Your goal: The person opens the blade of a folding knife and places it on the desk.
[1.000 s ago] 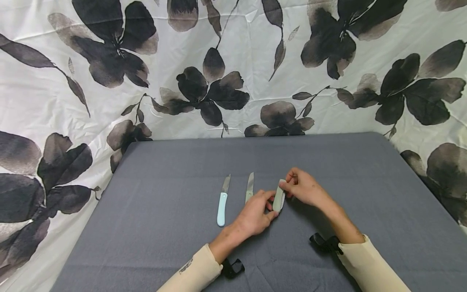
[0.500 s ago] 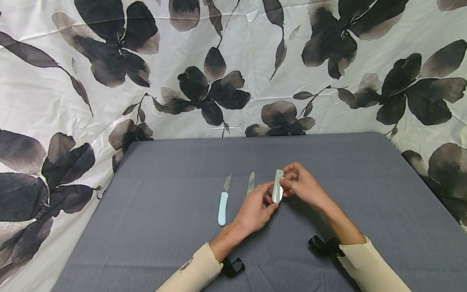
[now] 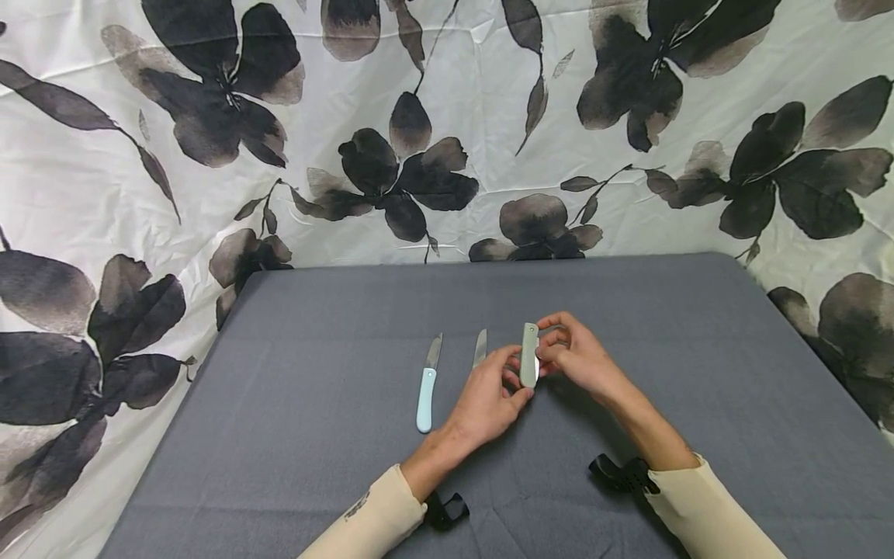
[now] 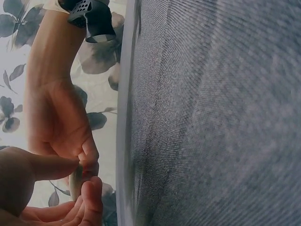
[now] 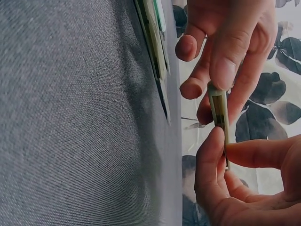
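A pocket knife (image 3: 528, 357) with a pale green handle is held up between both hands, a shiny strip of blade showing along its right side. My left hand (image 3: 485, 396) grips the near end between thumb and fingers. From the other side, my right hand (image 3: 580, 357) pinches the knife by its blade edge. In the right wrist view, the handle's slot (image 5: 218, 108) faces the camera, with the left thumb on its upper end. To the left lies a knife with a light blue handle (image 3: 425, 400), blade out. Beside it, another knife's blade (image 3: 480, 348) shows; my left hand hides its handle.
Grey cloth covers the table (image 3: 335, 466). A white sheet with dark flowers (image 3: 398, 178) hangs behind the table's far edge. Black camera mounts (image 3: 447, 512) sit at both wrists, close over the cloth.
Both hands have lifted the green-handled knife a little away from me, and it has turned to stand straighter. The right fingers have slid from its far end to its side. The other knives stay put.
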`<state>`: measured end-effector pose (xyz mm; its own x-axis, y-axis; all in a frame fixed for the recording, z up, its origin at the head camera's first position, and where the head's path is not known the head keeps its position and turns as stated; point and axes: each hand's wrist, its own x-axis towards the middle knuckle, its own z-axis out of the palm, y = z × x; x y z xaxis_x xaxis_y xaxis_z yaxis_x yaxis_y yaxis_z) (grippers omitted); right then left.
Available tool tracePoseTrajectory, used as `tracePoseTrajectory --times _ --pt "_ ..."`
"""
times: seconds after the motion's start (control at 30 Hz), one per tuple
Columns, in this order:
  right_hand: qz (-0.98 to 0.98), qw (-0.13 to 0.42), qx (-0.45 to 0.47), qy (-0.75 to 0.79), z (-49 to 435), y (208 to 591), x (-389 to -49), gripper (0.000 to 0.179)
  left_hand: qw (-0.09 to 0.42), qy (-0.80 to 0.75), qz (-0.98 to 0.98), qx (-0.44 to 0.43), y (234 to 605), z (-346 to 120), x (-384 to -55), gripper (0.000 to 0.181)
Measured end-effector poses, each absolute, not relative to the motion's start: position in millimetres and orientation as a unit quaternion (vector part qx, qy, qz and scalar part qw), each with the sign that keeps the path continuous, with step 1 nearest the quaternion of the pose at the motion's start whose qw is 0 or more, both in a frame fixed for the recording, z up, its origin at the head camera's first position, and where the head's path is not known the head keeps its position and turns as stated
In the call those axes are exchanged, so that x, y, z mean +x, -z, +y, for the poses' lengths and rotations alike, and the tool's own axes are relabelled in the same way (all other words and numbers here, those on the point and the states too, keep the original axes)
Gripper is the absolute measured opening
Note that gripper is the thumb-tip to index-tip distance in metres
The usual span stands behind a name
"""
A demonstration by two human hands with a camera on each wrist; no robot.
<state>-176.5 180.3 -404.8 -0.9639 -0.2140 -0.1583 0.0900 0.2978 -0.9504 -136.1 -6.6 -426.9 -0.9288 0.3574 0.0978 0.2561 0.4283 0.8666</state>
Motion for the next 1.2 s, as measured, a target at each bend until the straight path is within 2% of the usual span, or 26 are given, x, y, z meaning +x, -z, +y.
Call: tracePoseTrajectory --times 0.4,0.7,1.2 --pt "0.776 0.121 -0.044 0.618 179.3 407.6 -172.5 0.047 0.077 -0.559 0.814 0.138 424.5 -5.9 -139.9 0.049" --pt "0.764 0.113 -0.058 0.633 175.2 412.7 -170.5 0.045 0.079 -0.612 0.778 0.118 425.2 -5.9 -142.4 0.061" --pt "0.784 0.101 -0.081 0.607 179.2 416.0 -169.6 0.039 0.098 -0.628 0.764 0.112 427.7 -12.3 -143.5 0.063"
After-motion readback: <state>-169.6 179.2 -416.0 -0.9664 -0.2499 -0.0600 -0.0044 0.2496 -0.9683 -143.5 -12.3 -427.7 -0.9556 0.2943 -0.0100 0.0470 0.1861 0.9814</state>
